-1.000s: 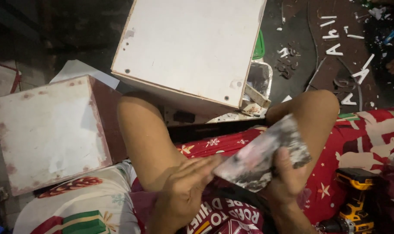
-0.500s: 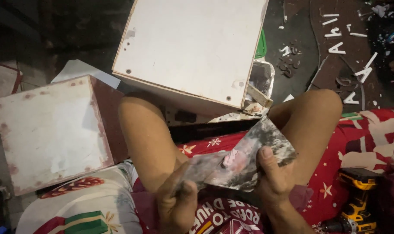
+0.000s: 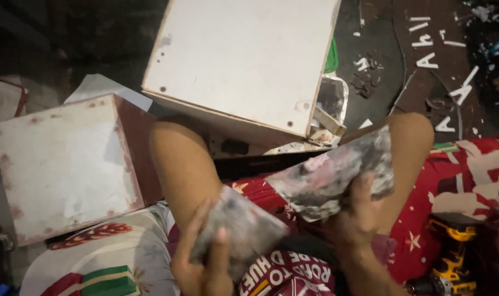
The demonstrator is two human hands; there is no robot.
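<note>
Sandpaper sheets (image 3: pixel 337 175), grey, smeared, crumpled; hands, left (image 3: pixel 203 263) and right (image 3: pixel 359 219), each gripping one.

A dark floor (image 3: pixel 370 82) carries a white board box (image 3: pixel 244 60); left of it sits a red-edged box (image 3: pixel 63 164), right, seemingly white scraps (image 3: pixel 430 57).

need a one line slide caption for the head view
Seated person's left hand and right hand each hold a smeared grey sheet, white boards ahead.
</note>
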